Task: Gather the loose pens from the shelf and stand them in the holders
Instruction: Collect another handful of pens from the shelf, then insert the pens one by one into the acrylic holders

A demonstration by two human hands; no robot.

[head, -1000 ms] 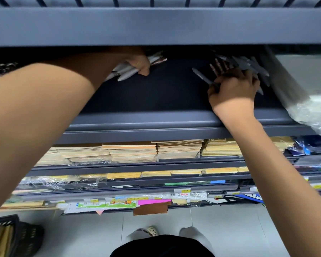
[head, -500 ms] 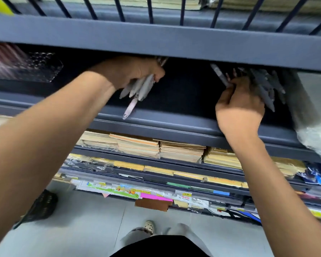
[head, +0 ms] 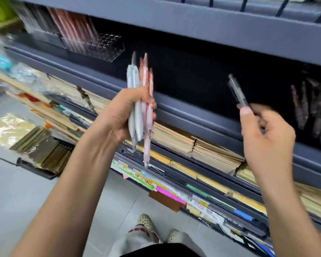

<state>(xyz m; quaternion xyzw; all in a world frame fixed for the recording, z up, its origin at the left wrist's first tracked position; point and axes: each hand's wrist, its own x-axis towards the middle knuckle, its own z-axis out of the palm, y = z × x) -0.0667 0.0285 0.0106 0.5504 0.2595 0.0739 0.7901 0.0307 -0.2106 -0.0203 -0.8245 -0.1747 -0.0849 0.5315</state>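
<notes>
My left hand (head: 122, 114) grips an upright bundle of several pens (head: 140, 101), grey-blue and pink ones, held out in front of the shelf edge. My right hand (head: 267, 134) pinches one dark grey pen (head: 237, 90) that points up and to the left. Several dark loose pens (head: 312, 112) lie deep on the black shelf floor at the right. A clear perforated pen holder (head: 100, 48) stands on the same shelf at the left, with pink pens (head: 76, 32) upright in it and a further clear holder beside it.
The grey shelf lip (head: 193, 115) runs diagonally below my hands, with the upper shelf's front beam (head: 193, 25) overhead. Stacks of brown paper envelopes (head: 193, 143) fill the tier beneath. Packaged stationery lies at the lower left above a grey tiled floor (head: 26, 191).
Both hands have come out of the shelf. The left one turned its bundle of pens upright. The right one left the dark pile, holding a single grey pen. The view swung left.
</notes>
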